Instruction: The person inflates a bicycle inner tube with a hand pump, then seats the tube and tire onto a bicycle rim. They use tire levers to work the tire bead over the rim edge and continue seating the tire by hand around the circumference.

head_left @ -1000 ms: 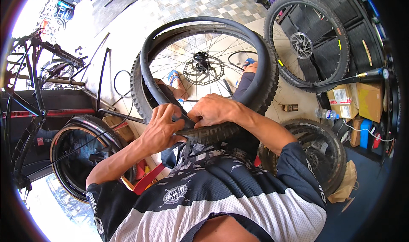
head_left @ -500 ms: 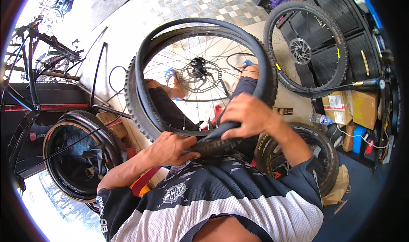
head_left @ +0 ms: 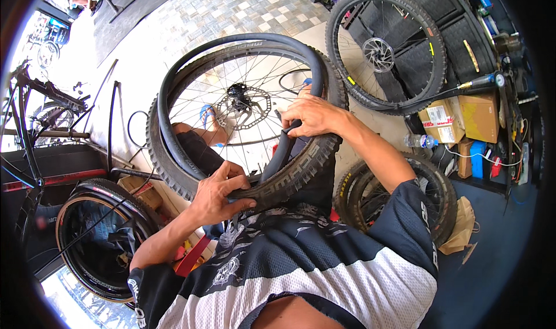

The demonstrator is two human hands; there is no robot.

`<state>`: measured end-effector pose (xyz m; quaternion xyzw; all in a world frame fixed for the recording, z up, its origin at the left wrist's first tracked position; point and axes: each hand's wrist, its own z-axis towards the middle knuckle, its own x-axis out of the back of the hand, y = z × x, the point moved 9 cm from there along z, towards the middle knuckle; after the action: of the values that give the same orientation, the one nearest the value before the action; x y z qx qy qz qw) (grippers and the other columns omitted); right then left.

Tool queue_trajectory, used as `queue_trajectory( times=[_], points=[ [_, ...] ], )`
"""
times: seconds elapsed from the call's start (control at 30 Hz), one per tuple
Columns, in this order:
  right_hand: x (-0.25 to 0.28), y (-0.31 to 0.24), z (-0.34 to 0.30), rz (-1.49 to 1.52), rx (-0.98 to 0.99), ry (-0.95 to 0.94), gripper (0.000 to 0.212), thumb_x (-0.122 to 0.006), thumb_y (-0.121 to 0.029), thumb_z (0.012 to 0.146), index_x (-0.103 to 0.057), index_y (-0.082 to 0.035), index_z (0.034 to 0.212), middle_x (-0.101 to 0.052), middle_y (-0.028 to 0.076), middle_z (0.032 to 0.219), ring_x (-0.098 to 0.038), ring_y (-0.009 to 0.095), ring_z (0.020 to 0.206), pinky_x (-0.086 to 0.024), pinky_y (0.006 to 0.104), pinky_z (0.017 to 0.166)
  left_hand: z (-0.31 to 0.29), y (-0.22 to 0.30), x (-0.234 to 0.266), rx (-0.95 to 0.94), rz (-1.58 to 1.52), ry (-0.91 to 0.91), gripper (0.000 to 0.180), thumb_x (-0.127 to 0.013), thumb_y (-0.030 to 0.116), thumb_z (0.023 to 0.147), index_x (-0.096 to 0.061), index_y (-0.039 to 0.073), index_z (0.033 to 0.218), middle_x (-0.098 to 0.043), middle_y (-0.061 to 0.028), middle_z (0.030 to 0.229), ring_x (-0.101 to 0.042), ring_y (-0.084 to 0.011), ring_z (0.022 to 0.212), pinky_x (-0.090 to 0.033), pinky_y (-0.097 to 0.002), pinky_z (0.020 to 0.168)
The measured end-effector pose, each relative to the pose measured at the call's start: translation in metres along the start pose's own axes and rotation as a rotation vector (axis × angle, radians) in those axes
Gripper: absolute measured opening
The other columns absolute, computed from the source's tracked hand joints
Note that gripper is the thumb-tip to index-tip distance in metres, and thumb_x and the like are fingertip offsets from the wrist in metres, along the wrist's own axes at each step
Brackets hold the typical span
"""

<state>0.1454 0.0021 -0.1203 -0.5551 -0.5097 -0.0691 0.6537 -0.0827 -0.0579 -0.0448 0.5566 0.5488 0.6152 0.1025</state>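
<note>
A knobby bicycle tire [head_left: 301, 170] on a spoked wheel lies across my lap, its disc rotor [head_left: 261, 120] near the middle. A black inner tube [head_left: 278, 156] loops over the wheel, and its near part dips in beside the near rim. My left hand [head_left: 219, 195] grips the tire's near edge, thumb on the outer side and fingers over the top. With fingers closed, my right hand [head_left: 315, 116] holds the inner tube on the right side of the wheel. The right fingertips are partly hidden.
Another wheel [head_left: 379, 54] leans at the right by a black cabinet. Cardboard boxes [head_left: 479, 118] and a plastic bottle [head_left: 420, 140] stand below it. More tires [head_left: 431, 184] rest at lower right, others [head_left: 61, 236] at left. A bike frame [head_left: 35, 138] stands far left.
My right hand has moved up and away from the near rim to the wheel's right side. The left hand stays at the near edge. The view has shifted, so the wheel appears further left.
</note>
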Motion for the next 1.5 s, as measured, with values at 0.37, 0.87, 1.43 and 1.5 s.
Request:
queue_trajectory(
  times=[0.37,0.87,1.43,1.5],
  points=[
    [0.003,-0.004,-0.024,0.153,0.047,-0.086,0.019,-0.073,-0.028,0.084,-0.072,-0.009,0.082,-0.072,0.008,0.091,-0.063,0.031,0.113,-0.043,0.0475,0.103,-0.006,0.004,0.003,-0.151,0.111,0.101,0.032,-0.087,0.035,0.082,-0.068,0.013,0.097,-0.065,-0.0059,0.102,-0.064,-0.0296,0.095,-0.051,-0.0425,0.083],
    [-0.005,-0.044,-0.035,-0.118,0.028,-0.217,0.066,-0.067,-0.068,0.087,-0.074,-0.005,0.072,-0.07,0.017,0.074,-0.068,0.036,0.078,-0.049,0.0477,0.077,-0.007,-0.019,-0.008,-0.132,-0.114,-0.128,0.039,-0.082,0.035,0.091,-0.066,0.005,0.112,-0.061,-0.0159,0.104,-0.065,-0.0365,0.097,-0.053,-0.0457,0.086],
    [-0.01,-0.04,0.015,0.061,-0.113,-0.675,0.075,-0.071,-0.075,0.086,-0.08,-0.003,0.104,-0.077,0.016,0.088,-0.075,0.032,0.085,-0.057,0.0432,0.077,-0.005,-0.037,0.016,-0.351,0.397,0.1,0.051,-0.082,0.053,0.085,-0.069,0.008,0.064,-0.06,-0.0034,0.066,-0.06,-0.023,0.073,-0.046,-0.0379,0.073],
    [0.004,-0.041,0.088,0.127,-0.025,-0.366,0.076,-0.07,-0.075,0.087,-0.079,-0.004,0.113,-0.078,0.017,0.097,-0.076,0.031,0.092,-0.059,0.0422,0.084,-0.008,-0.033,0.01,-0.398,0.371,0.155,0.053,-0.085,0.05,0.084,-0.062,0.01,0.059,-0.054,-0.0025,0.062,-0.057,-0.0224,0.068,-0.044,-0.0378,0.068]
  ],
)
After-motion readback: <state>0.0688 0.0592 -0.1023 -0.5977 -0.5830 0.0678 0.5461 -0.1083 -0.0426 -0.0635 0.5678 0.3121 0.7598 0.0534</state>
